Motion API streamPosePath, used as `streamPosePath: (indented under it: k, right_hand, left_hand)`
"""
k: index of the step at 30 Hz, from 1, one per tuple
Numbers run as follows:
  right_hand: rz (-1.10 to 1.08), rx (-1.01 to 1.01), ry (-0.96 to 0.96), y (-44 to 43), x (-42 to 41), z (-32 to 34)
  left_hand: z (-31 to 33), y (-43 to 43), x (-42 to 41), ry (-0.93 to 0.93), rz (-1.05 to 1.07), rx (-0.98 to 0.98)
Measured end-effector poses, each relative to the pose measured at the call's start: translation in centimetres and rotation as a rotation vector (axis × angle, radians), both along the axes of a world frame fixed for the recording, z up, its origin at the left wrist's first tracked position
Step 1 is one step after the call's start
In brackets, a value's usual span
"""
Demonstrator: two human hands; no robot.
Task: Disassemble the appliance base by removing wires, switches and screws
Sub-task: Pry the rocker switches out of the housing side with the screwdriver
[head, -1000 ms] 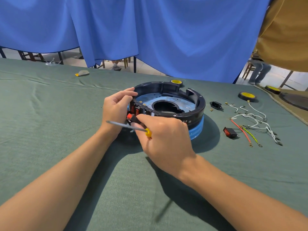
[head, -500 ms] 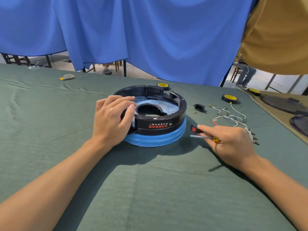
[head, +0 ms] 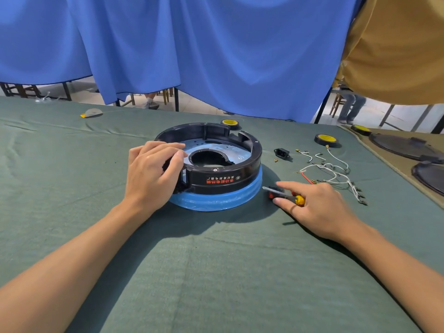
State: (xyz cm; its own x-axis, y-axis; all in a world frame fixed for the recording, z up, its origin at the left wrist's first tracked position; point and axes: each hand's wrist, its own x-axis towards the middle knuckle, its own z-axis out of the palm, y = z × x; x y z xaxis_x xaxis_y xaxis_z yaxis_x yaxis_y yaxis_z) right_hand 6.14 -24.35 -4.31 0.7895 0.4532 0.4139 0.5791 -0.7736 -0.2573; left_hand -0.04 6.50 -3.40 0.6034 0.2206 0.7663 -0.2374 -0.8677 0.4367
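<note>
Both forearms reach in from the near edge of the tabletop (head: 216,272), which is covered in a dark green cloth. The left hand (head: 153,174) grasps the appliance base (head: 223,181) on its left side, fingers curled over the black rim and thumb against the wall. The base sits around the middle of the tabletop, open side up, a black ring on a blue band, with a pale metal plate and a round hole inside.

Just right of the base, the right hand (head: 317,207) rests on the cloth and holds a small screwdriver (head: 276,191) tucked among its fingers, the yellow end poking out at the knuckles. Its forefinger and thumb reach to either side of a red and black switch (head: 272,195) on the cloth; I cannot tell whether they pinch it.

Beyond that hand lies a tangle of wires (head: 334,170), white, red and yellow. Further back sit a black socket (head: 281,153) and tiny brass screws (head: 276,160) beside it. Rolls of tape (head: 326,139) with yellow middles lie towards the far edge. Black lids (head: 403,146) rest at the right edge. A blue curtain (head: 216,56) hangs behind.
</note>
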Motion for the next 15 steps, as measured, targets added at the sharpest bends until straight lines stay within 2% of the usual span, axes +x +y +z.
streamPosePath:
  k: [4,7,11,15]
  right_hand:
    - [-0.025,-0.052,0.024,0.6,0.3,0.2]
    - [-0.04,-0.046,0.04,0.7,0.2,0.3]
    - [-0.034,-0.025,0.051,0.5,-0.1,0.3]
    - [-0.002,0.162,0.008,0.3,-0.7,0.5]
  left_hand:
    - [0.2,-0.2,-0.1,0.011,0.003,-0.052]
    - [0.6,-0.7,-0.3,0.057,0.039,-0.172]
    - [1.0,-1.5,-0.7,0.2,0.27,-0.297]
    - [1.1,-3.2,-1.3,0.305,0.414,-0.397]
